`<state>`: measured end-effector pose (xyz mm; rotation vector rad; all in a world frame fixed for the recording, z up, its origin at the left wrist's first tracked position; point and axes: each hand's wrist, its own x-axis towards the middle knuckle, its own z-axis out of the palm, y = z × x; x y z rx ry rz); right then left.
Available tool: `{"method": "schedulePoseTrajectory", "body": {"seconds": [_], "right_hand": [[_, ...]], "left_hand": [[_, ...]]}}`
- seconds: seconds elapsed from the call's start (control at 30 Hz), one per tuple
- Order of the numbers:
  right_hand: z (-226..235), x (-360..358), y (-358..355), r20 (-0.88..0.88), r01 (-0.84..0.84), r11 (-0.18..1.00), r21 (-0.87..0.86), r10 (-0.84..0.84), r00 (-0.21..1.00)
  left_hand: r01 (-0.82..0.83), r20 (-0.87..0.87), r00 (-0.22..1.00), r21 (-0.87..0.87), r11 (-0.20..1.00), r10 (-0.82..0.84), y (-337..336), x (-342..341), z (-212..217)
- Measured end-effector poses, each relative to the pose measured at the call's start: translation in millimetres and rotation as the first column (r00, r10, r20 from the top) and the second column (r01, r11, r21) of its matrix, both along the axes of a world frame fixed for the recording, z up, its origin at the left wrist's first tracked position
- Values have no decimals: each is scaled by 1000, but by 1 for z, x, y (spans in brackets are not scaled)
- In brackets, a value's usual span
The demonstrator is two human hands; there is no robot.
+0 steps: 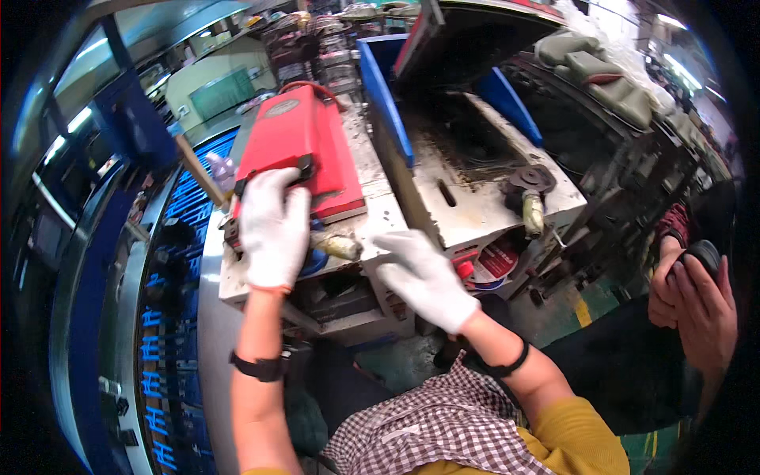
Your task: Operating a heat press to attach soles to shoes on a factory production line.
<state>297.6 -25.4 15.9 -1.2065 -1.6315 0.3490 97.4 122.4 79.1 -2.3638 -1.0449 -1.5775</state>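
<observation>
A red machine lid (277, 131) lies lowered on a pale worktop to the left. My left hand (273, 226), in a white knitted glove, is at its front end, fingers bent over a black handle (305, 165); the fingertips are partly hidden. A tape-wrapped lever grip (336, 245) sticks out beside that hand. My right hand (427, 277), also gloved and slightly blurred, hovers near the worktop's front edge. Its fingers are spread and hold nothing, a little to the right of the lever grip.
To the right, a second machine stands with its lid (483, 39) raised between blue side plates (385, 103). Another wrapped lever (533, 214) sits at its front. A person's bare hands (693, 297) hold a black rounded object at far right. Blue racks (154, 356) line the left.
</observation>
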Motion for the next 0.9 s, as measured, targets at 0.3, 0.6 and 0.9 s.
{"method": "schedulePoseTrajectory", "body": {"seconds": [0.3, 0.6, 0.9], "right_hand": [[20, -89, 115, 530, 163, 968, -189, -39, 847], [12, -95, 121, 531, 195, 975, -104, -111, 840], [8, -95, 123, 555, 178, 977, -114, -86, 827]], "left_hand": [[-254, -562, 827, -359, 898, 9, 78, -20, 29], [-320, -541, 837, -355, 878, 86, 77, -6, 32], [-278, -502, 861, -340, 898, 76, 88, -11, 20]]}}
